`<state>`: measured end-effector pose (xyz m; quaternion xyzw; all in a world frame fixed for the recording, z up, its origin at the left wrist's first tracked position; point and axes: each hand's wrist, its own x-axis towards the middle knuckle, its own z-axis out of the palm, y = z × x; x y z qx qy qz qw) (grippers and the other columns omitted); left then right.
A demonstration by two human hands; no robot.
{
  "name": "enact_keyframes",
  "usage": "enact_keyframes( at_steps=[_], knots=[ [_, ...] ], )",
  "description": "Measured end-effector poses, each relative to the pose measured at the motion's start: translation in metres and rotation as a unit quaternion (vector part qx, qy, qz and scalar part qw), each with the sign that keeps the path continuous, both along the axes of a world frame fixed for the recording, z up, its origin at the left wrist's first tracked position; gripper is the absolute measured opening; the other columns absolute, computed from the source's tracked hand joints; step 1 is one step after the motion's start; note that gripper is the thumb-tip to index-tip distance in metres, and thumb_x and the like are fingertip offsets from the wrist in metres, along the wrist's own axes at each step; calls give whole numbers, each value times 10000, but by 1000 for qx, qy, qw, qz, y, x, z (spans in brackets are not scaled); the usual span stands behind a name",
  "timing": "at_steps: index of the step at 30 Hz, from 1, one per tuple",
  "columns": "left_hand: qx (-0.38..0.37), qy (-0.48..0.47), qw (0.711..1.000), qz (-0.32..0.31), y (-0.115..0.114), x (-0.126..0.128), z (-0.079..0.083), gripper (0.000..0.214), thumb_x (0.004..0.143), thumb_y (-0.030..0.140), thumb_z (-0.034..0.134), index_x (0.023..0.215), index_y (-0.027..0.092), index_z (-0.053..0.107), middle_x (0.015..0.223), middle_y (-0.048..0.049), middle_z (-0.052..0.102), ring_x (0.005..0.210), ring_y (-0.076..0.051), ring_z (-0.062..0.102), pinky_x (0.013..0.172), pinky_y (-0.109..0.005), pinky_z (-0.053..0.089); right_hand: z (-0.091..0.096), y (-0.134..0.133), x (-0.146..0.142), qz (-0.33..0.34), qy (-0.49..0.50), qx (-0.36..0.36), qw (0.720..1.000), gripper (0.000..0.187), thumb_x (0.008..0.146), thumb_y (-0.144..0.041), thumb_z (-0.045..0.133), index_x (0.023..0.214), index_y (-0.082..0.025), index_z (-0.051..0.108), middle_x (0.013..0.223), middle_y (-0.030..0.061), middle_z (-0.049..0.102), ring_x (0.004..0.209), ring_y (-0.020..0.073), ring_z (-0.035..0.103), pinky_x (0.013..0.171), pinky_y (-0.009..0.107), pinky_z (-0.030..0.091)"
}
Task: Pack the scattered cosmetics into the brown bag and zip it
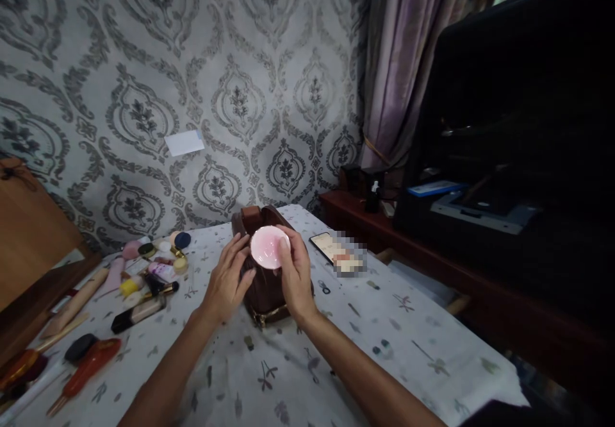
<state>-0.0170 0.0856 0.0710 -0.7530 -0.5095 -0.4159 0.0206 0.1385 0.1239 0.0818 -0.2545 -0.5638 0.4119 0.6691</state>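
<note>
A round pink powder puff [269,247] is held above a brown leather bag [263,286] in the middle of the table. My right hand [295,276] grips the puff's right edge with thumb and fingers. My left hand [229,278] lies with spread fingers against the bag's left side, its fingertips reaching the puff's left edge. The bag stands on a white cloth with a leaf print [298,369].
Several cosmetics lie left of the bag: bottles, tubes and compacts [154,273], and a red-handled brush [86,366]. A phone [336,252] lies right of the bag. A wooden board [29,234] is at the left, a dark wooden ledge [432,254] and black cabinet at the right.
</note>
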Motion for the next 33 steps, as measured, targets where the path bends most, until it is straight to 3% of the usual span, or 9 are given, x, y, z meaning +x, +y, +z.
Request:
enact_keyframes(
  at_steps=[5, 11, 16, 19, 21, 23, 28, 31, 33],
  knots=[
    [23, -39, 999, -5, 2, 5, -6, 390, 951, 267, 476, 1337, 237, 526, 1492, -105, 468, 1466, -271, 270, 1207, -474, 187, -2, 0, -1, -17, -12, 15, 1000, 290, 992, -390, 417, 1165, -205, 558, 1179, 79, 615, 1120, 202, 556, 1015, 361, 423],
    [35, -81, 996, -28, 4, 6, -9, 455, 895, 355, 602, 1329, 234, 545, 1459, -120, 494, 1448, -313, 301, 1197, -472, 208, -3, 0, -1, -10, -40, 16, 999, 335, 993, -417, 411, 1205, -199, 553, 1191, 85, 617, 1111, 205, 568, 998, 352, 441],
    [65, -24, 998, 11, 10, 5, -21, 538, 957, 422, 505, 1446, 232, 388, 1485, -134, 438, 1452, -296, 299, 1173, -499, 282, -6, 7, 1, 97, -95, -30, 990, 452, 990, -533, 347, 1247, -217, 545, 1027, 55, 659, 662, 148, 597, 614, 290, 507],
    [88, -5, 996, 23, 12, 4, -25, 539, 983, 419, 452, 1477, 243, 323, 1477, -141, 437, 1449, -283, 313, 1162, -499, 318, -9, 15, 1, 128, -136, -11, 982, 545, 881, -532, 575, 1329, -231, 498, 1231, 77, 610, 959, 206, 641, 836, 343, 533],
    [95, 9, 995, 24, 13, 4, -24, 545, 988, 421, 438, 1486, 247, 301, 1461, -142, 454, 1447, -283, 321, 1156, -500, 334, -10, 19, 2, 130, -160, 17, 978, 713, 739, -447, 752, 1357, -228, 472, 1374, 90, 526, 1247, 258, 518, 1078, 414, 405],
    [93, 23, 995, 28, 12, 4, -22, 539, 987, 415, 442, 1479, 243, 304, 1445, -140, 473, 1445, -285, 324, 1152, -506, 342, -8, 21, 2, 137, -158, 19, 978, 769, 656, -381, 816, 1333, -218, 490, 1384, 93, 519, 1317, 269, 456, 1147, 435, 318],
    [69, 42, 996, 40, 7, 5, -14, 312, 981, 344, 464, 1269, 227, 484, 1425, -128, 488, 1440, -285, 320, 1142, -528, 347, 11, 30, 3, 254, 8, -151, 955, 463, 737, -477, 753, 1092, -210, 621, 1078, 47, 672, 978, 200, 657, 823, 303, 542],
    [73, 44, 996, 41, 6, 4, -14, 243, 979, 305, 463, 1205, 222, 497, 1406, -129, 501, 1441, -281, 316, 1140, -532, 346, 32, 47, -2, 317, 109, -260, 906, 311, 819, -491, 676, 943, -209, 632, 849, 16, 693, 790, 149, 685, 707, 236, 546],
    [77, 46, 995, 39, 6, 4, -15, 246, 977, 293, 461, 1211, 221, 488, 1411, -129, 496, 1439, -278, 315, 1141, -532, 344, 46, 60, -10, 295, 74, -279, 911, 300, 913, -499, 537, 920, -208, 612, 773, 9, 680, 732, 136, 682, 697, 237, 550]
  ],
)
